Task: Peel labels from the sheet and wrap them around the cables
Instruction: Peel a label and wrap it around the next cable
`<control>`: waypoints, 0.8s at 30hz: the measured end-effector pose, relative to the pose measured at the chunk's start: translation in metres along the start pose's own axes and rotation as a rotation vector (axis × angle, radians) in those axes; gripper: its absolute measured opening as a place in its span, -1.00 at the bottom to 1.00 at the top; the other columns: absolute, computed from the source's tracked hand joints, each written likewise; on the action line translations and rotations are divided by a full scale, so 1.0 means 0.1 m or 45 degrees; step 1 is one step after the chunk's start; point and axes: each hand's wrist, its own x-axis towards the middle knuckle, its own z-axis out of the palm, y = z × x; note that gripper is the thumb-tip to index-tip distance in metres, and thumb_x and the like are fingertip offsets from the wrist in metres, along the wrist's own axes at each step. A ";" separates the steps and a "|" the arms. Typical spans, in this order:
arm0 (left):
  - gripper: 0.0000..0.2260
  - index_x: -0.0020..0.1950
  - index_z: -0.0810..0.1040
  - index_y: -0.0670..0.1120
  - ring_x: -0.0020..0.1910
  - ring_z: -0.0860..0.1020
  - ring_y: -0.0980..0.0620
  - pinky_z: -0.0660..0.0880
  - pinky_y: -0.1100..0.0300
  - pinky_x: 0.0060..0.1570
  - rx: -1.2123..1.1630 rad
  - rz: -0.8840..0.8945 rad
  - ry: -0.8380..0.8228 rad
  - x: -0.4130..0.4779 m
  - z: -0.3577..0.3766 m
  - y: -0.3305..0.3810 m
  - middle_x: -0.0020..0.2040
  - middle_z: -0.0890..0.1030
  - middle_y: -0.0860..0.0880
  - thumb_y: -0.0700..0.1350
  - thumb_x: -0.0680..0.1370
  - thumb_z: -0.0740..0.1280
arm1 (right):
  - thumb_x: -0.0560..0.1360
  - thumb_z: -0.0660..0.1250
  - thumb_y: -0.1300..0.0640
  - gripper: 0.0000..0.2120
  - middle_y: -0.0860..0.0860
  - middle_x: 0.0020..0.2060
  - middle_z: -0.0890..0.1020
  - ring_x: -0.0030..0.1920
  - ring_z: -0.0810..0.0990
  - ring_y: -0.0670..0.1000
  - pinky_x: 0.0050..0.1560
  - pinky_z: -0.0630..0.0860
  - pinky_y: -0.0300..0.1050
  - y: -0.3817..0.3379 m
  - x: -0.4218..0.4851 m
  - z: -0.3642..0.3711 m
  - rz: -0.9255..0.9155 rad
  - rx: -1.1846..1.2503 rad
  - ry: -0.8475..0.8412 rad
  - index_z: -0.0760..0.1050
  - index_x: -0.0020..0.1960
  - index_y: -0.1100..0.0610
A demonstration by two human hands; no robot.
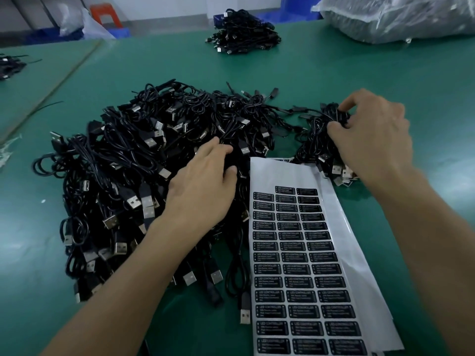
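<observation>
A big heap of black USB cables (133,176) covers the green table in front of me. My left hand (205,181) rests on the heap's right side, fingers curled around a cable there. A smaller bundle of black cables (321,140) lies to the right, and my right hand (372,140) grips it from above. Between my arms lies a white label sheet (303,265) with three columns of black "LED CONTROLLER" labels; its top rows are bare.
The green table (334,73) stretches ahead. Another pile of black cables (244,34) sits at the far middle. A clear plastic bag (401,16) lies far right. A few cables (10,66) lie at the left edge. Blue crates stand behind.
</observation>
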 end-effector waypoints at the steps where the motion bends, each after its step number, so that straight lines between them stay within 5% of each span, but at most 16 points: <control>1: -0.61 0.53 0.27 0.13 0.36 0.47 -0.12 0.42 -0.10 0.18 0.052 -0.020 -0.022 0.02 0.02 0.02 0.62 0.14 0.11 0.06 0.69 0.14 | 0.53 0.35 0.07 -0.77 0.16 0.01 0.62 0.00 0.41 0.17 -0.09 0.34 0.00 0.00 0.03 -0.01 0.003 0.030 0.012 0.53 0.18 0.04; 4: -0.59 0.54 0.18 0.14 0.29 0.49 -0.25 0.38 -0.09 0.04 0.131 -0.068 -0.053 0.12 0.04 0.05 0.59 0.21 -0.02 0.06 0.69 0.11 | 0.53 0.39 0.04 -0.74 0.17 0.06 0.59 -0.04 0.36 0.12 -0.09 0.35 0.01 -0.02 0.10 -0.03 0.035 0.064 0.033 0.52 0.19 0.06; 8: -0.64 0.47 0.26 0.02 0.07 0.53 -0.22 0.34 -0.01 -0.11 0.093 -0.100 0.064 0.23 0.02 0.07 0.31 0.45 -0.12 0.00 0.68 0.20 | 0.50 0.44 -0.12 -0.63 0.15 0.18 0.48 -0.04 0.41 0.19 -0.07 0.31 0.04 -0.09 0.06 -0.01 0.034 0.005 0.025 0.51 0.18 0.08; 12: -0.74 0.27 0.44 -0.12 0.01 0.55 -0.23 0.36 0.00 -0.18 0.156 -0.093 0.174 0.25 0.02 0.09 0.14 0.51 -0.10 0.00 0.66 0.28 | 0.50 0.42 -0.17 -0.64 0.01 0.02 0.38 -0.13 0.34 0.09 -0.12 0.29 0.00 -0.16 -0.10 0.06 -0.075 -0.043 0.047 0.53 0.16 0.03; 17: -0.87 0.08 0.43 -0.12 -0.27 0.46 -0.06 0.32 0.07 -0.33 0.032 0.003 0.316 0.22 0.02 0.09 -0.05 0.47 -0.03 -0.06 0.67 0.19 | 0.58 0.34 -0.06 -0.81 -0.07 -0.09 0.37 -0.22 0.36 -0.02 -0.28 0.23 -0.16 -0.24 -0.41 0.13 -0.221 -0.011 0.039 0.57 0.10 0.02; 20: -0.88 -0.04 0.35 -0.09 -0.38 0.39 0.01 0.26 0.10 -0.42 -0.273 0.166 0.370 0.16 -0.01 0.11 -0.22 0.45 -0.01 -0.10 0.67 0.15 | 0.59 0.32 -0.06 -0.86 -0.18 -0.24 0.44 -0.33 0.41 -0.20 -0.38 0.23 -0.29 -0.30 -0.57 0.15 -0.271 0.175 -0.106 0.58 -0.04 -0.02; 24: -0.90 -0.10 0.31 -0.03 -0.44 0.37 0.09 0.28 0.23 -0.47 -0.533 0.448 0.482 -0.02 -0.04 0.22 -0.36 0.41 0.08 -0.11 0.62 0.13 | 0.59 0.23 -0.26 -0.54 -0.03 -0.42 0.61 -0.51 0.40 -0.19 -0.43 0.33 -0.36 -0.36 -0.68 0.16 -0.146 0.808 -0.535 0.61 -0.21 0.07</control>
